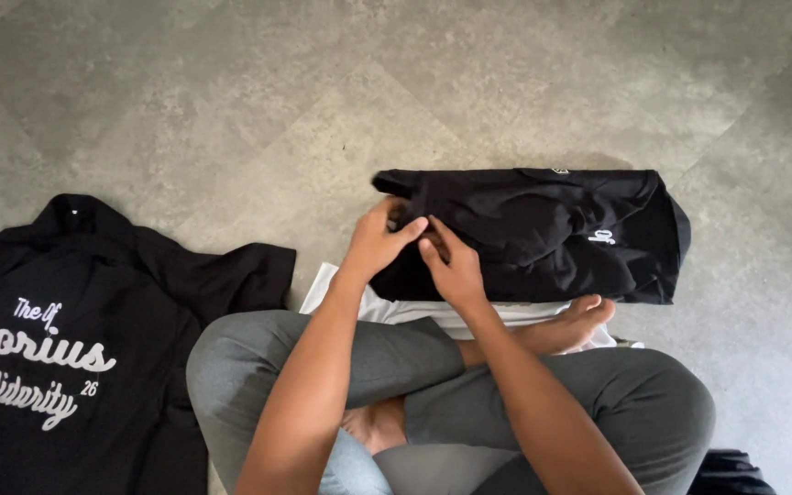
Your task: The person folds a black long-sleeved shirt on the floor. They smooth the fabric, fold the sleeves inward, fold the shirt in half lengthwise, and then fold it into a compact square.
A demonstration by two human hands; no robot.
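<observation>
A folded black garment (552, 234) with a small white emblem lies on the grey floor in front of my crossed legs. My left hand (379, 240) grips its left end, fingers curled over the fabric. My right hand (451, 268) pinches the same end just to the right, thumb and fingers closed on the cloth. Under the black garment lies a white garment (396, 310), partly hidden by my legs and foot.
A black shirt (75, 339) with white lettering is spread flat on the floor at the left. My grey-trousered legs (598, 394) are crossed, one bare foot beside the folded garment. A dark cloth (731, 472) peeks in at the bottom right. Grey tiled floor (231, 92) stretches beyond.
</observation>
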